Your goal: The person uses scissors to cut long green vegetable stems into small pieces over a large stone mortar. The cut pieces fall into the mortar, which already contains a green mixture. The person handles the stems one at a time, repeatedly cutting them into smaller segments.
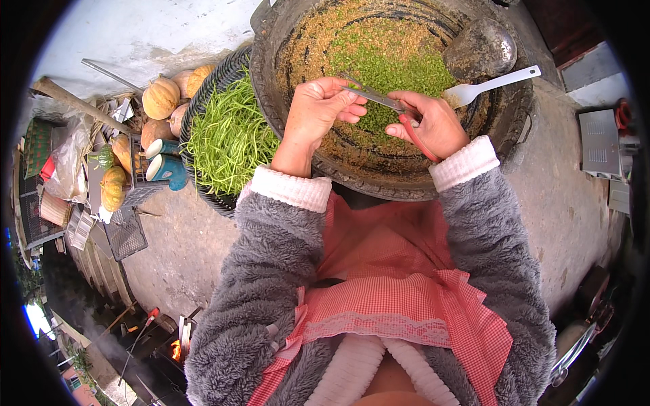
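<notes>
My right hand (431, 122) grips a pair of scissors (378, 97) by its red handle, the metal blades pointing left. Close to the blade tips is my left hand (322, 109), its fingers drawn together; whether a stalk is pinched in them I cannot tell. Both hands are over a large dark basin (299, 144) with a ridged rim. It holds a brown crumbly mash (304, 56) with finely chopped greens (406, 71) heaped on top. Left of the basin, long green stalks (231, 137) fill a dark woven basket (195, 109).
A white plastic spatula (495, 83) and a large metal scoop (482, 48) lie in the basin's right side. Pumpkins (161, 98), blue boots (165, 170) and a plastic crate (142, 190) stand along the left. A small fire (175, 350) burns lower left. A metal box (602, 142) sits at right.
</notes>
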The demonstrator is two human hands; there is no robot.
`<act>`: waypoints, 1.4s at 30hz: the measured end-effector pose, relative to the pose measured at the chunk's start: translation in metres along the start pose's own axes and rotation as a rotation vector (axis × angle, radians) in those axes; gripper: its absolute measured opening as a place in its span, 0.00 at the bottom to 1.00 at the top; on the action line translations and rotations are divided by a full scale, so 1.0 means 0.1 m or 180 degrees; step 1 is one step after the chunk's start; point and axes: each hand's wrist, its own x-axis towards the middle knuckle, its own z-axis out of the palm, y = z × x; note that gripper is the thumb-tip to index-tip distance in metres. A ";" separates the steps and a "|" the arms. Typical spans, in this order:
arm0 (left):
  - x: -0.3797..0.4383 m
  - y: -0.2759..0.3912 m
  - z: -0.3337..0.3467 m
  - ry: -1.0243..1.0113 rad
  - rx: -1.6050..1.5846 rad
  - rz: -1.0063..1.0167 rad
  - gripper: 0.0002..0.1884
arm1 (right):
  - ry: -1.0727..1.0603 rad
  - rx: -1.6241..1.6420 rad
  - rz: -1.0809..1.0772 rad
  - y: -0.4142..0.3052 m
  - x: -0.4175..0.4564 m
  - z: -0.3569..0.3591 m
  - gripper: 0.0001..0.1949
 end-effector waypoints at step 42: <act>0.01 0.02 0.01 0.0154 0.0024 0.0052 0.17 | 0.0185 -0.0001 -0.0132 0.00 0.02 0.03 0.28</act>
